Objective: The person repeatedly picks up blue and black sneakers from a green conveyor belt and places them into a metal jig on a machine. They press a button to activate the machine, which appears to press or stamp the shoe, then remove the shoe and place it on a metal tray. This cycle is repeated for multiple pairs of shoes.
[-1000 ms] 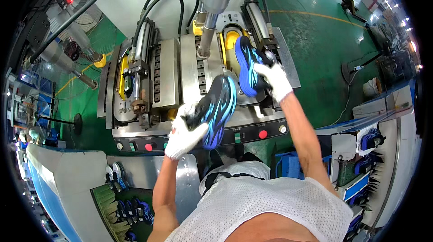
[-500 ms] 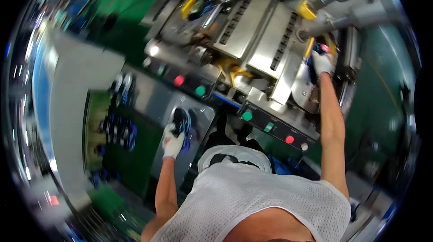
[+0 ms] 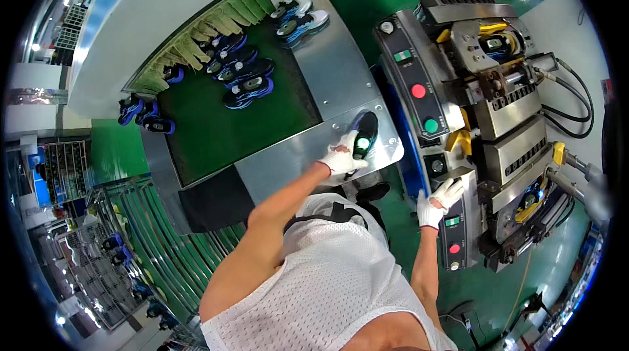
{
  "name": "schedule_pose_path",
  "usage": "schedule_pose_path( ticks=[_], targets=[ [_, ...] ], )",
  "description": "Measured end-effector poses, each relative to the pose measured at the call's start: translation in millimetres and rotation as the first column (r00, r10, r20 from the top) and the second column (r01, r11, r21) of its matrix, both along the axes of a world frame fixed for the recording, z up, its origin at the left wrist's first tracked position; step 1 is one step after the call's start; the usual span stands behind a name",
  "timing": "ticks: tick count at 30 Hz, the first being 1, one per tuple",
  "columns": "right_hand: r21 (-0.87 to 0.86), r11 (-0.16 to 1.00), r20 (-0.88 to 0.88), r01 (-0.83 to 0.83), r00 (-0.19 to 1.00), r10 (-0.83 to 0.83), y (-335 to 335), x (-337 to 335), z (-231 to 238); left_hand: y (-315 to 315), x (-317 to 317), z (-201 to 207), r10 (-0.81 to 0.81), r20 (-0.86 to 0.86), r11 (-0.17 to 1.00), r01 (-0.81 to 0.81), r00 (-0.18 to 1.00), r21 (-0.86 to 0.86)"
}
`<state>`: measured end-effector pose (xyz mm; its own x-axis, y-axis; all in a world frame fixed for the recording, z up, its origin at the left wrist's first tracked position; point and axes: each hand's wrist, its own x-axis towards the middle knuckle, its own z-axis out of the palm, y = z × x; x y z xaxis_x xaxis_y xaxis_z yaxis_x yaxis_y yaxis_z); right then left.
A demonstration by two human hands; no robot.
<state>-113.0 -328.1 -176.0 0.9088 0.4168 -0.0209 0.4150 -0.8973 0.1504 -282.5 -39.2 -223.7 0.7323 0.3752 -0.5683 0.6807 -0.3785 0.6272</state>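
My left hand (image 3: 341, 158), in a white glove, grips a dark sneaker (image 3: 367, 127) at the corner of the metal ledge (image 3: 288, 171). A bright round patch shows inside that shoe. My right hand (image 3: 441, 202), gloved too, lies over the near control panel (image 3: 464, 230) of the press machine with its fingers stretched out; whatever button lies beneath is hidden. One sneaker (image 3: 496, 44) sits in the machine's far station, between yellow-edged parts. In the near station another sneaker (image 3: 532, 195) is partly covered by the metalwork.
Left of the ledge, a green conveyor belt (image 3: 216, 135) carries several blue-black sneakers (image 3: 249, 92) out from under a strip curtain (image 3: 190, 36). Two white-toed sneakers (image 3: 303, 27) stand on the ledge's far end. A second control panel (image 3: 419, 82) and metal rollers (image 3: 157, 233) flank my place.
My right hand has come out of the machine's near station and onto the control panel. The view has turned toward the conveyor. My left hand stays with the sneaker on the ledge.
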Motion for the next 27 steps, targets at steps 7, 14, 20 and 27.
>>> schedule_pose_path(
  ticks=[7,14,20,27],
  targets=[
    [0.080,0.995,-0.059,0.053,0.997,-0.048,-25,-2,22,238,-124,0,0.325,0.544,0.586,-0.616,0.774,0.526],
    [0.157,0.985,-0.309,0.069,0.951,-0.018,9,-57,34,306,-168,-68,0.580,0.203,0.550,-0.563,0.789,0.617],
    [0.371,0.928,-0.572,0.024,0.794,0.207,139,-89,61,268,-171,-42,0.520,0.409,0.572,-0.661,0.750,0.485],
    [0.634,0.660,-0.323,-0.402,0.638,0.699,237,-123,42,159,-88,73,-0.179,0.570,0.907,-0.090,0.802,0.412]
  ],
)
